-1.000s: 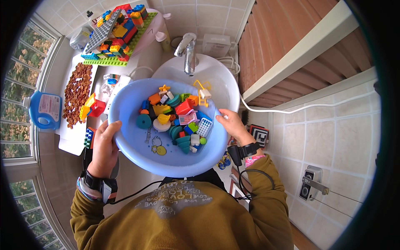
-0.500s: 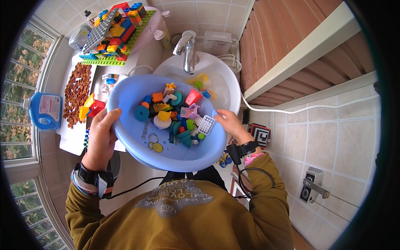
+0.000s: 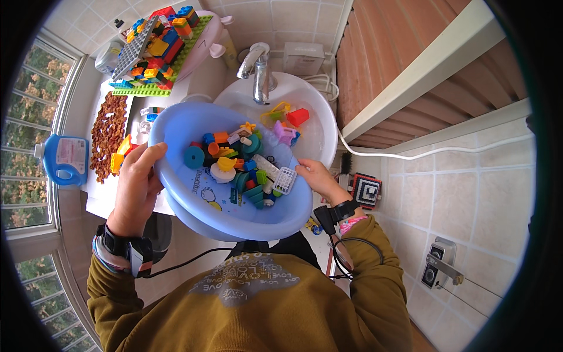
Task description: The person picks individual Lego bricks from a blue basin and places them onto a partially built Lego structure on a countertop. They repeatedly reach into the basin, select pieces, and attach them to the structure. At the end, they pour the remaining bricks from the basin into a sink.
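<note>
A light-blue plastic basin (image 3: 252, 226) is held tilted toward the white sink (image 3: 321, 138), its far rim over the sink bowl. My left hand (image 3: 135, 188) grips the left rim, thumb on top. On the right rim, my right hand (image 3: 319, 180) is closed too. Inside lie many toy pieces, among them a teal disc (image 3: 194, 156), a yellow piece (image 3: 226, 163) and a small white basket (image 3: 285, 180). A purple toy basket (image 3: 285, 134) is at the far rim. A red toy cup (image 3: 298, 117) and a yellow toy piece (image 3: 282, 108) are in the sink.
Above the sink stands a chrome faucet (image 3: 261, 76). To the left, a building-brick model (image 3: 161, 53) sits on a green plate, near reddish-brown pieces (image 3: 108, 135) spread on a white surface and a blue jug (image 3: 64, 158). A white hose (image 3: 434, 154) runs along the right wall.
The basin has shifted slightly left and tilts more toward the sink. The red cup has gone from the basin into the sink, and the purple basket has slid to the far rim.
</note>
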